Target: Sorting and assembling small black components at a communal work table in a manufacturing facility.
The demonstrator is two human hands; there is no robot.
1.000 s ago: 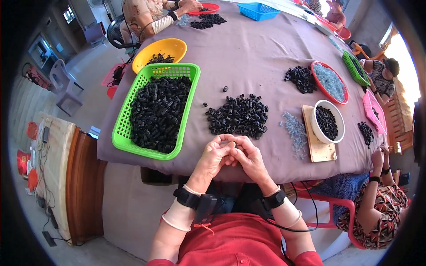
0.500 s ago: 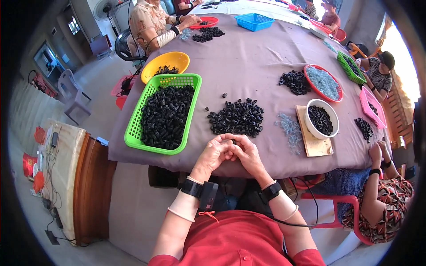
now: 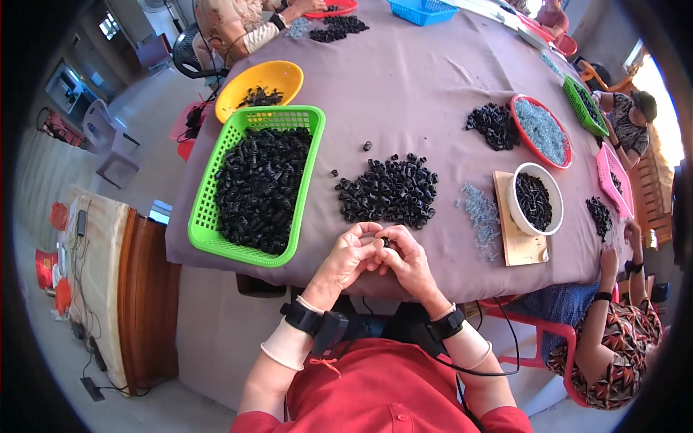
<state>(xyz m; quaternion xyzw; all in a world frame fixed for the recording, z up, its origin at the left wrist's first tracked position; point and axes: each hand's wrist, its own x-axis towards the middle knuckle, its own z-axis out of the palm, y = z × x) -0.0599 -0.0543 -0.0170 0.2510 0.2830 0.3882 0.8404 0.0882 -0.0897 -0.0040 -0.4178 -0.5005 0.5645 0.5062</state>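
Note:
My left hand (image 3: 349, 257) and my right hand (image 3: 406, 261) meet at the near edge of the table, fingertips pinched together. Between them is a small black ring-like part (image 3: 385, 243), mostly covered by the fingers. Just beyond lies a pile of short black tubular parts (image 3: 388, 190), with a couple of loose ones beside it. To the left stands a green basket (image 3: 315, 169) full of black parts. On the right, small clear pieces (image 3: 479, 220) are spread on the cloth, next to a white bowl (image 3: 554, 209) of thin black parts on a wooden board (image 3: 514, 249).
Behind the green basket sits a yellow bowl (image 3: 229, 90) holding black scraps. A red tray (image 3: 567, 155) of clear pieces lies at right beside another black pile (image 3: 492, 126). A blue basket (image 3: 424, 11) is at the far side. Other people sit around the cloth-covered table (image 3: 404, 94).
The view has shifted slightly, so the near part of the table appears lower. My hands stay together, and the black part between the fingertips shows a little more.

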